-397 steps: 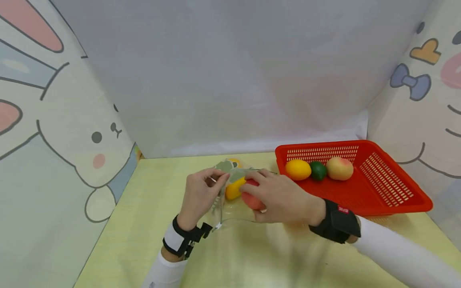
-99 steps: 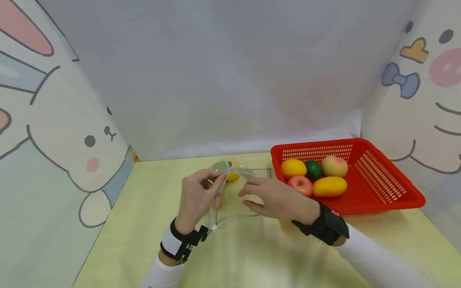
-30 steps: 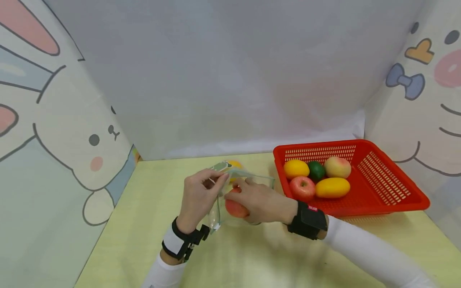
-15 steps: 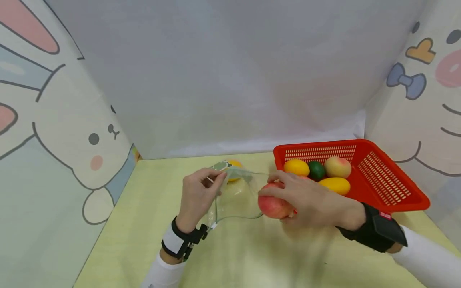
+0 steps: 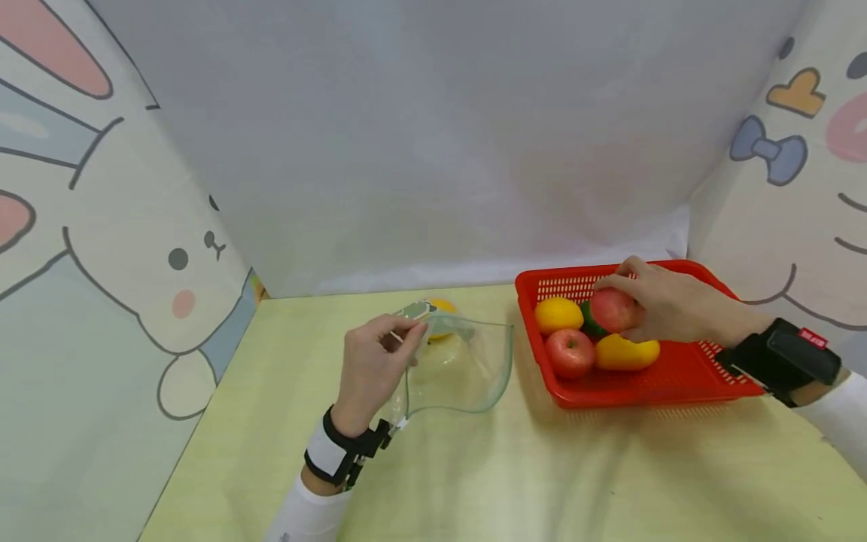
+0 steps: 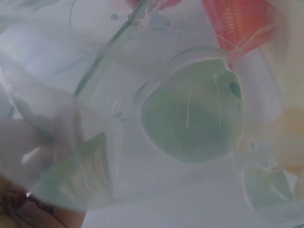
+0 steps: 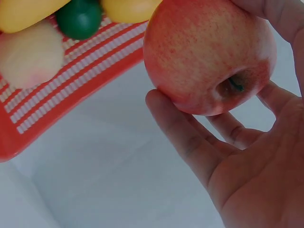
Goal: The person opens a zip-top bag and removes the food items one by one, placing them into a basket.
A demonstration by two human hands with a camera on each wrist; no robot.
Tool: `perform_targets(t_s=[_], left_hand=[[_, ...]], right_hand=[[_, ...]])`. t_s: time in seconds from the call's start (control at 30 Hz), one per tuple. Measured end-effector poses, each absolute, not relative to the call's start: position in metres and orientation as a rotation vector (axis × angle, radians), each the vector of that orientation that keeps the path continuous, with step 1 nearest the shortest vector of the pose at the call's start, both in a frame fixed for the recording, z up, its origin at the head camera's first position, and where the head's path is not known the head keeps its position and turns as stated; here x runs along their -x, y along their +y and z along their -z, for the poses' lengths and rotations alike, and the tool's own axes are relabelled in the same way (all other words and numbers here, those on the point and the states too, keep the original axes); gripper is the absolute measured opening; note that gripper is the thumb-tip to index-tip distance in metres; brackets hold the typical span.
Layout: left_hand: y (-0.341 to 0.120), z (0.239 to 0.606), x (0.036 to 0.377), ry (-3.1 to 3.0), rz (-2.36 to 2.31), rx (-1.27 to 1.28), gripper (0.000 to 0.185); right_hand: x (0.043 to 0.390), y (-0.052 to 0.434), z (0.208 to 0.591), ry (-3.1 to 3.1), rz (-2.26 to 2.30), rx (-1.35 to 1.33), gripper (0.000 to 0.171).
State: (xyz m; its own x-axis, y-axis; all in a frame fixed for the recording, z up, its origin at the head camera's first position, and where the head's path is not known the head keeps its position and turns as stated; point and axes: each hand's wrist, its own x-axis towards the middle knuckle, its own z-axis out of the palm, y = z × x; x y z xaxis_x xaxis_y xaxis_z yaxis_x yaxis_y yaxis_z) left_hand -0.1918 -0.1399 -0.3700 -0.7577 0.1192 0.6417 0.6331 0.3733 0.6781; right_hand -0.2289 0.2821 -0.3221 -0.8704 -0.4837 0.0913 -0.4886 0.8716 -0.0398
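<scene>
My left hand [image 5: 379, 369] pinches the edge of a clear plastic bag [image 5: 491, 376] between thumb and fingers, and the bag's mouth gapes toward the right. In the left wrist view, green print on the bag [image 6: 190, 114] fills much of the picture. A red apple [image 5: 615, 310] is in my right hand [image 5: 667, 301], over the red plastic basket [image 5: 650, 395]. Seen in the right wrist view, the fingers curl around the apple [image 7: 204, 57], its stem hollow facing the palm. A yellow fruit [image 5: 443, 306] shows at the bag's far end, partly hidden by the bag.
The basket holds another red apple [image 5: 570, 354], a mango [image 5: 626, 352], a lemon [image 5: 558, 315] and a dark green fruit [image 5: 591, 322]. A pale peach [image 7: 31, 54] lies there too, hidden behind the hand in the head view. Cartoon-printed walls [image 5: 433, 150] enclose the table.
My right hand has drawn the apple out of the bag and carried it right, over the basket. Earlier, a mango and another apple went into the basket. The left hand has kept its place.
</scene>
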Motion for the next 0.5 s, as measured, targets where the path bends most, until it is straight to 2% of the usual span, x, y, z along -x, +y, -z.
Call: perform_targets(t_s=[0.23, 0.5], left_hand=[[-0.14, 0.369, 0.192, -2.149, 1.372, 0.649, 0.007], [-0.14, 0.37, 0.192, -2.151, 1.372, 0.65, 0.007]], right_hand=[[0.254, 0.344, 0.341, -3.102, 0.001, -0.638, 0.07], [0.269, 0.379, 0.356, -3.35, 0.014, -0.396, 0.068]])
